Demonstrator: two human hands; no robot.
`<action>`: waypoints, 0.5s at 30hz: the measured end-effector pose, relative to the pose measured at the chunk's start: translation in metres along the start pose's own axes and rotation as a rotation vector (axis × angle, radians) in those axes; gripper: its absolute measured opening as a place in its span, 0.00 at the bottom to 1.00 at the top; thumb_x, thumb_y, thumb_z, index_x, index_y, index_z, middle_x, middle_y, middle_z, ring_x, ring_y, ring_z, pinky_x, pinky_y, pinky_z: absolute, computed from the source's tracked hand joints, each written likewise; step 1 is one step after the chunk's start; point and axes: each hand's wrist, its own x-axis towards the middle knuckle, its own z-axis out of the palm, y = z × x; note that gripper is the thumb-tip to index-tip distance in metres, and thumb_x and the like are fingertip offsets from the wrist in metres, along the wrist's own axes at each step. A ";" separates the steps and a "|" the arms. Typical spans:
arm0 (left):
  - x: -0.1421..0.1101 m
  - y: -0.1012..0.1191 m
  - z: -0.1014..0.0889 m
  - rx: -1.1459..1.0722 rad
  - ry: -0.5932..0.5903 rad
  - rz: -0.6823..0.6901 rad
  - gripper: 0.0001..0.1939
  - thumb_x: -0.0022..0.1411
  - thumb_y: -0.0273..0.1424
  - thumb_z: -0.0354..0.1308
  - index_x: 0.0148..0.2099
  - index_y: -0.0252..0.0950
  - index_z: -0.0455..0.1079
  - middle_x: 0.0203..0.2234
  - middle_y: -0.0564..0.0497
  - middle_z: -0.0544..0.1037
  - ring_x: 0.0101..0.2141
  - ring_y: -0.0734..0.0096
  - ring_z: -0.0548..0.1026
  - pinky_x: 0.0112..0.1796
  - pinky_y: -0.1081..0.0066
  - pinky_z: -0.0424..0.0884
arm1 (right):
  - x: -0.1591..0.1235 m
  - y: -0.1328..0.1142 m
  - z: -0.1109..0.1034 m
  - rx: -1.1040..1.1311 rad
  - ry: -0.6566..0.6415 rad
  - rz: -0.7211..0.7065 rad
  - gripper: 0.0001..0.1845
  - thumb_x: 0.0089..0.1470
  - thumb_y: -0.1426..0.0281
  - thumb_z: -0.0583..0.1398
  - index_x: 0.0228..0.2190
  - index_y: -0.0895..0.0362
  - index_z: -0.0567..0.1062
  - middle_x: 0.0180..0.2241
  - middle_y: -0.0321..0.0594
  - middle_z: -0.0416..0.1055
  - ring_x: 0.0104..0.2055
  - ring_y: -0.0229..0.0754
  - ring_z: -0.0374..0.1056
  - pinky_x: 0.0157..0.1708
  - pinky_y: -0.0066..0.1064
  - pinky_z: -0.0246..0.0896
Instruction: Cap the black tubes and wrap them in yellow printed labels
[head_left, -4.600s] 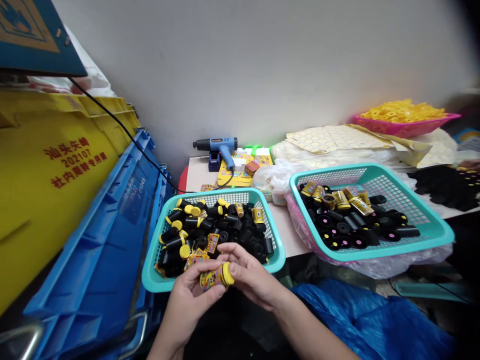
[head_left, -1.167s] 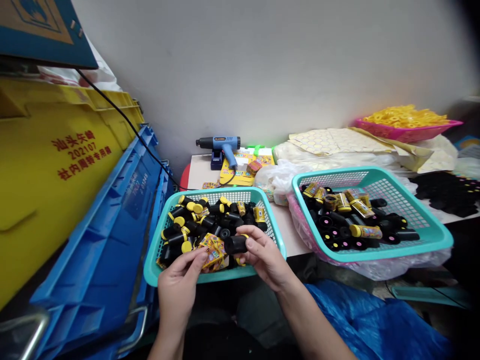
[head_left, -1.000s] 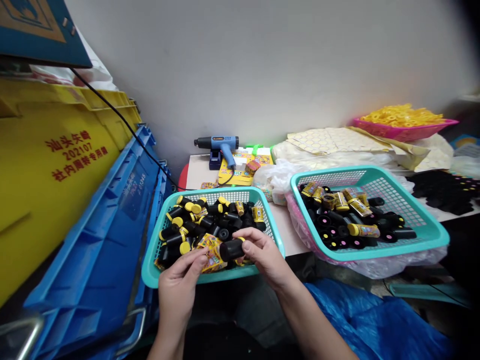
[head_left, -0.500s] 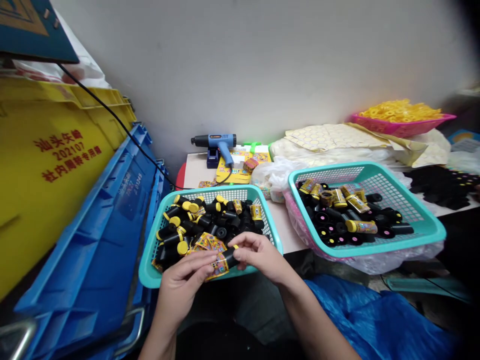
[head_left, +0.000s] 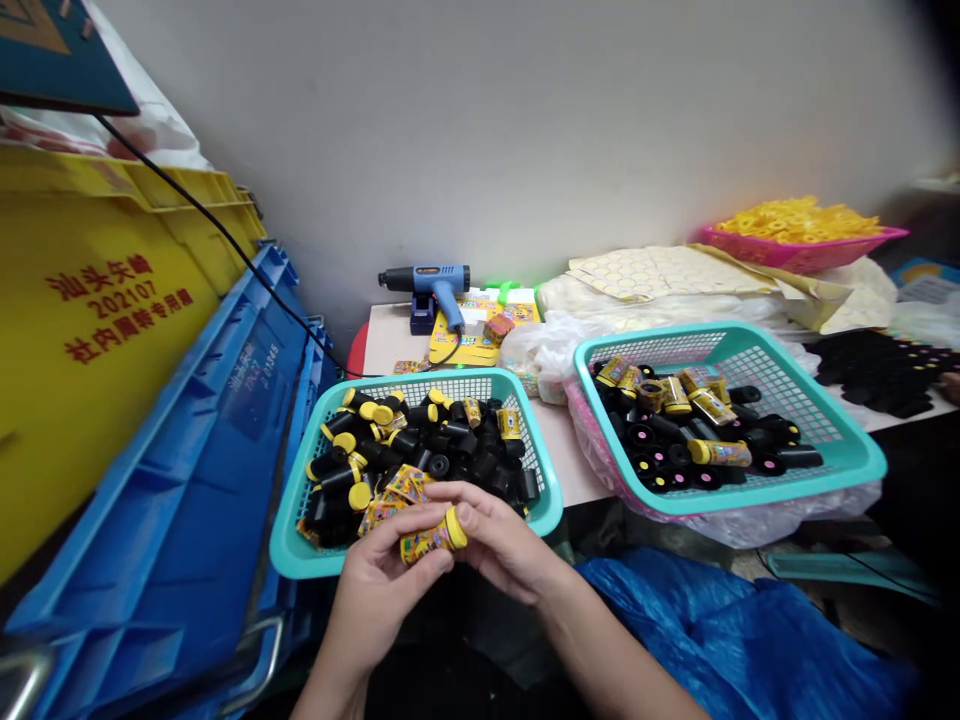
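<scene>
Between my hands is a small bottle [head_left: 426, 541] with a yellow cap and a colourful printed sleeve round its body. My left hand [head_left: 386, 565] is closed round the sleeved body, thumb in front. The fingers of my right hand [head_left: 501, 535] close on the capped end. Just beyond them lies a turquoise basket [head_left: 553, 480] with black bottles [head_left: 386, 455], many of them yellow-capped. Flat printed sleeves [head_left: 405, 487] rest on the bottles at the basket's near side, partly behind my hands.
A second turquoise basket [head_left: 840, 490] on the right holds black and sleeved bottles. At the back, a blue heat gun [head_left: 442, 285] sits on a stand. Blue crates [head_left: 172, 450] and a yellow crate [head_left: 67, 350] line the left. A pink basket [head_left: 892, 236] of yellow parts stands back right.
The printed sleeve now surrounds the bottle, where black body showed before. The bottle's capped end points right, and my right hand has come closer to my left.
</scene>
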 end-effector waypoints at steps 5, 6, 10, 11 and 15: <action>-0.003 -0.005 0.001 0.130 -0.026 0.142 0.12 0.52 0.27 0.64 0.41 0.44 0.77 0.38 0.50 0.82 0.40 0.63 0.79 0.42 0.67 0.76 | -0.003 0.009 0.004 -0.024 0.088 -0.067 0.22 0.51 0.56 0.63 0.46 0.52 0.72 0.42 0.40 0.72 0.40 0.39 0.69 0.39 0.29 0.64; -0.004 -0.005 0.002 0.207 -0.030 0.215 0.13 0.53 0.27 0.64 0.41 0.46 0.77 0.39 0.50 0.82 0.42 0.63 0.78 0.44 0.65 0.75 | -0.006 0.008 0.005 -0.078 0.091 -0.091 0.22 0.52 0.55 0.63 0.46 0.53 0.73 0.42 0.40 0.72 0.42 0.41 0.69 0.41 0.31 0.64; -0.007 -0.004 0.007 0.526 0.006 0.491 0.19 0.54 0.30 0.65 0.49 0.48 0.74 0.56 0.47 0.70 0.54 0.57 0.68 0.50 0.59 0.68 | -0.027 -0.014 0.001 -0.423 0.146 -0.151 0.20 0.50 0.57 0.64 0.42 0.54 0.77 0.39 0.42 0.75 0.40 0.44 0.71 0.41 0.36 0.66; -0.006 -0.004 0.006 0.554 0.026 0.512 0.21 0.55 0.31 0.64 0.52 0.48 0.71 0.60 0.47 0.65 0.55 0.57 0.66 0.51 0.59 0.67 | -0.034 -0.026 -0.005 -0.554 0.237 -0.227 0.17 0.50 0.59 0.65 0.41 0.53 0.77 0.39 0.42 0.76 0.40 0.45 0.71 0.41 0.36 0.66; 0.009 -0.013 -0.014 0.648 0.081 0.500 0.14 0.61 0.32 0.57 0.50 0.46 0.72 0.51 0.49 0.73 0.51 0.62 0.70 0.51 0.61 0.65 | -0.063 -0.089 -0.051 -1.053 0.886 -0.751 0.17 0.53 0.63 0.62 0.45 0.53 0.75 0.46 0.46 0.73 0.44 0.48 0.70 0.45 0.42 0.65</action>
